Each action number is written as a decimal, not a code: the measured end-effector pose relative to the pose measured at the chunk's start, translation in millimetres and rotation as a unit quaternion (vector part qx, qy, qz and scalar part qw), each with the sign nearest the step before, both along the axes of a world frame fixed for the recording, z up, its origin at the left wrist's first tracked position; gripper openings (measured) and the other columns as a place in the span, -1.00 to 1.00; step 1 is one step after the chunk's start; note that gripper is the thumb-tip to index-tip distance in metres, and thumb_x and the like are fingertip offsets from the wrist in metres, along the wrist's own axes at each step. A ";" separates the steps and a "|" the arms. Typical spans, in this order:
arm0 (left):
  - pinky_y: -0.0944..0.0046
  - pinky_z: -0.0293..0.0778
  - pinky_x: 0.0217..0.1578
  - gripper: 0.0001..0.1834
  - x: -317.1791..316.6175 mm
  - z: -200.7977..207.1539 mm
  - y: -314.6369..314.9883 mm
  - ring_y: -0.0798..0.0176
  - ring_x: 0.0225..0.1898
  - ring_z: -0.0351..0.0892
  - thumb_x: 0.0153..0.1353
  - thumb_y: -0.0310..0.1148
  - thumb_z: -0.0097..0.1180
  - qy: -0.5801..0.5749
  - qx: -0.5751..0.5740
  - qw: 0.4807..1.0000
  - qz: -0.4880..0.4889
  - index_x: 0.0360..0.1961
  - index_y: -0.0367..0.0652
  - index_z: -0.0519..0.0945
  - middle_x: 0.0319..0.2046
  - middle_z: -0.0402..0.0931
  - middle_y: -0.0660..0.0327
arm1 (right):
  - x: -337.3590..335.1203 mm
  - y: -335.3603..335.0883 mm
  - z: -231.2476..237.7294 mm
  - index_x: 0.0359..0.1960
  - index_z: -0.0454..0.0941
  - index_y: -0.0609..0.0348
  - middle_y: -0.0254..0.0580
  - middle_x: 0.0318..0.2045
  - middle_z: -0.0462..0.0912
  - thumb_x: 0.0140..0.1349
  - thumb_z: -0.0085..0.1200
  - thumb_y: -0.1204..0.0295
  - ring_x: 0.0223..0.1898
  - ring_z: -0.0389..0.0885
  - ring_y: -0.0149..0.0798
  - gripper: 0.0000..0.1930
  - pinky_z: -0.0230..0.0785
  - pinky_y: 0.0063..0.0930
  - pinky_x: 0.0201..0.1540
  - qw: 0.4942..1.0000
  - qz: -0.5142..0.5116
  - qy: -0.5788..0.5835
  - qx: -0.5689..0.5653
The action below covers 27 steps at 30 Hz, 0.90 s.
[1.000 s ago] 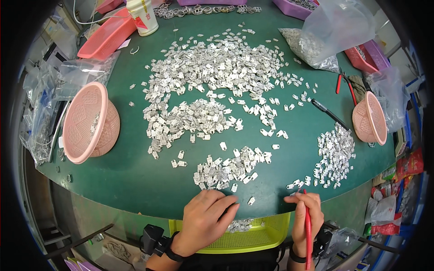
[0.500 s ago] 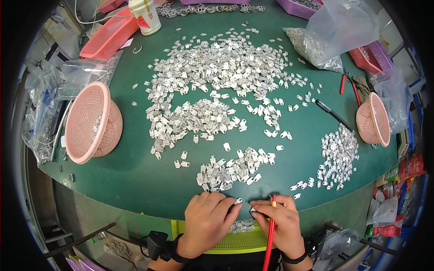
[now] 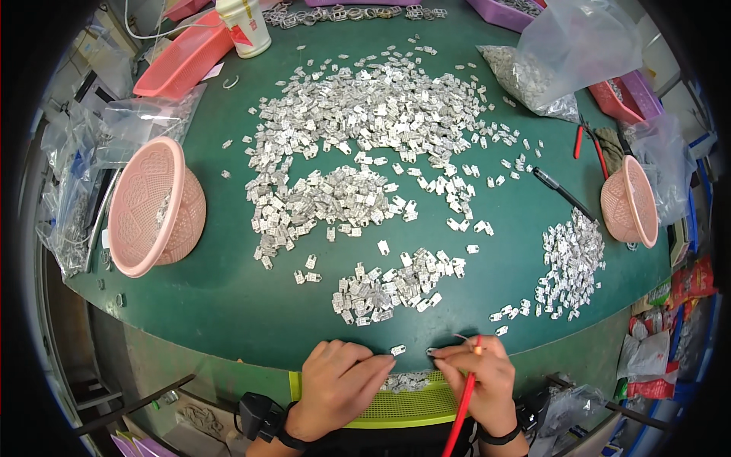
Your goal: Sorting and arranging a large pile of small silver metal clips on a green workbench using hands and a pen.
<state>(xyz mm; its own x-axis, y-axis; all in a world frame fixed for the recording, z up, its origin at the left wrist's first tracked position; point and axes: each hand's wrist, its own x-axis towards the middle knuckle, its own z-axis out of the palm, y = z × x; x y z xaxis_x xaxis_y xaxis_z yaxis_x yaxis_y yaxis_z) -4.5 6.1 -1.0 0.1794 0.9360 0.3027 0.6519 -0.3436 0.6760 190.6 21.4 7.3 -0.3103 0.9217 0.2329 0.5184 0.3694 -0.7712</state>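
Close to the table's near edge, my left hand (image 3: 339, 385) has its fingers drawn together, with a small silver metal tag (image 3: 398, 350) at the thumb and index tips. Opposite it, my right hand (image 3: 487, 381) pinches another small tag (image 3: 431, 353) between its fingertips. That same hand also holds a slim red stick (image 3: 461, 411), slanting up between the fingers; a thin curved piece shows near its upper end, its kind unclear. Just beyond my hands lies a small heap of tags (image 3: 396, 286). Under them, a yellow-green basket (image 3: 415, 411) contains more metal pieces.
Larger tag piles (image 3: 365, 114) spread over the green table (image 3: 221, 297), with another heap (image 3: 571, 266) at right. Pink baskets (image 3: 122, 259) (image 3: 647, 206) flank them. A black pen (image 3: 562, 192), red-handled pliers (image 3: 579, 142) and a plastic bag (image 3: 567, 53) lie at right.
Both hands have come slightly nearer to me, and the gap between their fingertips has widened. My right hand and the red stick have shifted a little right.
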 end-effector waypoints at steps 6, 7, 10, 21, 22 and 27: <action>0.30 0.17 -0.53 -0.82 -1.1 -4.9 -2.0 0.28 -0.57 0.35 -0.22 -0.51 0.32 -0.034 0.001 0.998 0.056 -0.50 -0.11 0.62 -0.58 0.40 0.32 | 11.9 -11.6 -2.5 -0.42 0.51 0.21 -0.21 -0.41 0.67 0.13 0.03 0.57 -0.47 0.44 -0.23 -0.97 0.31 -0.45 -0.25 0.983 -0.142 0.102 -0.059; 0.29 0.17 -0.52 -0.82 -0.1 -2.7 -1.0 0.28 -0.55 0.35 -0.21 -0.49 0.32 -0.010 -0.010 0.999 0.048 -0.49 -0.10 0.63 -0.56 0.40 0.33 | 13.9 -12.5 -4.5 -0.31 0.50 0.20 -0.24 -0.37 0.67 0.15 -0.03 0.58 -0.47 0.41 -0.24 -0.90 0.31 -0.44 -0.26 0.989 -0.112 0.083 -0.040; 0.28 0.17 -0.50 -0.82 2.4 1.6 1.0 0.28 -0.52 0.35 -0.19 -0.43 0.32 0.034 -0.026 0.999 0.029 -0.46 -0.08 0.64 -0.53 0.40 0.34 | 9.5 -7.6 2.5 -0.27 0.51 0.18 -0.29 -0.32 0.66 0.13 0.00 0.58 -0.40 0.42 -0.25 -0.87 0.29 -0.45 -0.24 0.999 -0.047 -0.015 -0.008; 0.36 0.17 -0.51 -0.83 -4.6 1.5 -3.2 0.36 -0.53 0.33 -0.09 -0.36 0.27 0.018 -0.015 0.991 -0.129 -0.39 -0.08 0.62 -0.51 0.37 0.37 | 25.2 5.1 -8.9 -0.44 0.52 0.17 -0.25 -0.28 0.64 -0.12 0.13 0.68 -0.26 0.50 -0.22 -0.82 0.32 -0.41 -0.18 0.995 -0.057 -0.067 0.049; 0.36 0.18 -0.51 -0.83 -5.2 1.0 -2.6 0.36 -0.54 0.33 -0.09 -0.37 0.27 0.006 -0.007 0.992 -0.126 -0.40 -0.09 0.62 -0.52 0.38 0.37 | 30.2 9.8 -11.3 -0.46 0.50 0.20 -0.22 -0.28 0.64 -0.11 0.10 0.71 -0.26 0.51 -0.20 -0.83 0.34 -0.40 -0.20 0.990 -0.101 -0.073 0.059; 0.36 0.23 -0.50 -0.84 -5.9 2.4 0.1 0.35 -0.55 0.35 -0.10 -0.40 0.27 -0.012 0.009 0.994 -0.105 -0.42 -0.11 0.62 -0.53 0.39 0.36 | 55.4 30.5 -14.8 -0.46 0.42 0.26 -0.05 -0.29 0.62 0.03 0.01 0.72 -0.32 0.55 -0.18 -0.90 0.36 -0.43 -0.25 0.966 -0.258 0.002 0.022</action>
<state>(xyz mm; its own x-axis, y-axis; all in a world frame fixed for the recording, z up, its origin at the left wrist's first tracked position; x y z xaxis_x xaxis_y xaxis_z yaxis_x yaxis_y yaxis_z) -10.3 6.1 1.5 0.3637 0.8728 0.3254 0.5479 -0.4829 0.6831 246.0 51.9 -7.4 0.1892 0.9425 0.2754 0.6398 0.0945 -0.7627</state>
